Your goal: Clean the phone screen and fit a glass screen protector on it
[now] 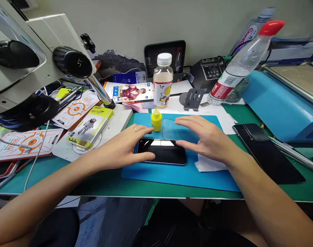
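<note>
A dark-screened smartphone (164, 154) lies face up on a blue work mat (151, 175). My left hand (129, 145) is open over its left end, thumb and fingers apart, and holds nothing. Whether the thumb touches the screen I cannot tell. Over the phone's right side my right hand (203, 135) is open too, with spread fingers reaching above a clear glass screen protector (169, 129). That sheet lies on the mat just behind the phone. A small yellow dropper bottle (156, 120) stands upright near my left fingertips. Partly under my right wrist is a white wipe (210, 164).
A microscope (43, 68) leans in from the left, above boxed batteries (91, 127) and screen packs. Behind the mat stand a drink bottle (163, 82) and a phone stand (194, 99). A red-capped bottle (236, 73), a blue machine (282, 103) and a black panel (269, 154) are on the right.
</note>
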